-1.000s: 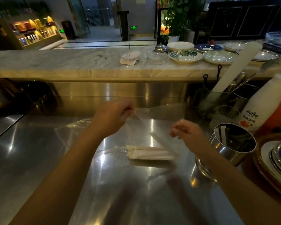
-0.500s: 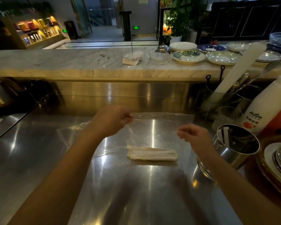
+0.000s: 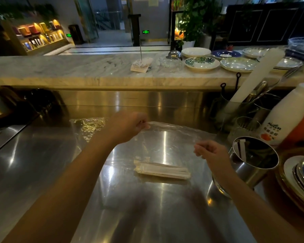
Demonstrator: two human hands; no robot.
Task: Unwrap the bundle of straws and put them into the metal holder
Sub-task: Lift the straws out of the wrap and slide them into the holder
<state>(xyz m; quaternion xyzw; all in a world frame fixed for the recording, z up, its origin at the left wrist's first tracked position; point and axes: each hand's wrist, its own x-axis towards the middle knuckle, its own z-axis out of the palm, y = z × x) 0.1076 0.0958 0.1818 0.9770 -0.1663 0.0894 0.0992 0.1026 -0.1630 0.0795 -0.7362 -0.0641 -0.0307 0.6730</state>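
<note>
A bundle of paper-wrapped straws (image 3: pixel 162 170) lies flat on the steel counter, on a spread sheet of clear plastic wrap (image 3: pixel 167 137). My left hand (image 3: pixel 127 126) pinches the wrap's far edge at its left corner. My right hand (image 3: pixel 211 151) hovers at the wrap's right edge with thumb and fingers pinched together; whether it grips the film is unclear. The metal holder (image 3: pixel 253 170) stands just right of my right hand, tilted toward me, with one or two white straws (image 3: pixel 241 149) inside.
A white bottle (image 3: pixel 288 116) and cups with utensils and a white roll (image 3: pixel 256 76) stand behind the holder. Stacked plates (image 3: pixel 300 178) sit at the right edge. Crumpled plastic (image 3: pixel 89 127) lies far left. A raised marble ledge (image 3: pixel 77 67) carries several dishes.
The plastic sheet, held up a second ago, has been lowered and spread flat toward the back. Both hands have moved away from me; the straws have stayed in place.
</note>
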